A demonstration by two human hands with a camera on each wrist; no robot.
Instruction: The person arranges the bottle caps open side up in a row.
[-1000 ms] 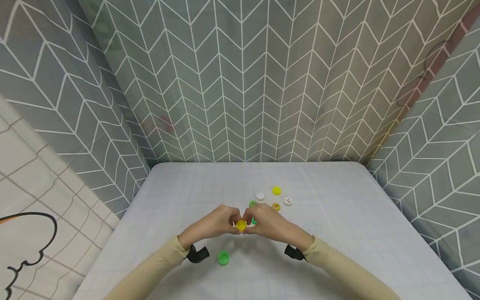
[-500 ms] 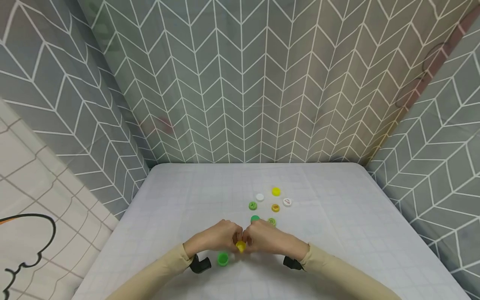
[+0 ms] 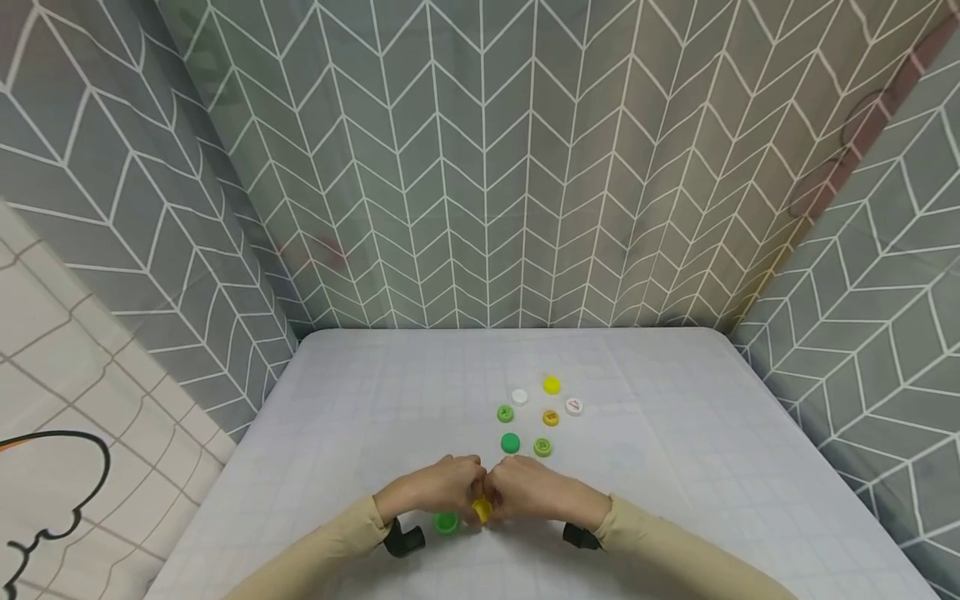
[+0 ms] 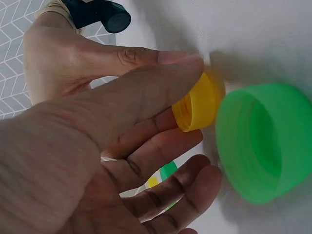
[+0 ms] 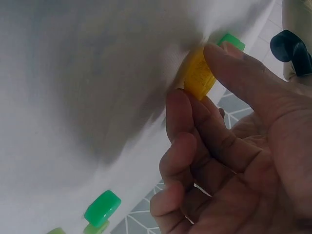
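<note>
Both hands meet over the front of the table around a yellow bottle cap (image 4: 199, 103). My left hand (image 3: 450, 485) pinches the cap between thumb and index finger, its other fingers loosely bent. From the other side, my right hand (image 3: 531, 490) holds the same cap with thumb and fingertips. In the left wrist view the cap is tilted on edge, its hollow side facing the left hand, close over the white cloth. Just left of it, a larger green cap (image 3: 446, 523) lies with its hollow side up, near the left fingertips.
Beyond the hands lie a dark green cap (image 3: 510, 442), a light green cap (image 3: 542, 447), another green cap (image 3: 506, 413), an orange-yellow cap (image 3: 551, 417), a bright yellow cap (image 3: 552, 385) and two white caps (image 3: 520, 397). A patterned curtain (image 3: 487, 167) hangs behind the white-covered table (image 3: 375, 375).
Both hands have come toward the table's front edge and down with the yellow cap, now beside the larger green cap. Green caps previously covered by the right hand now show. The cap has tilted.
</note>
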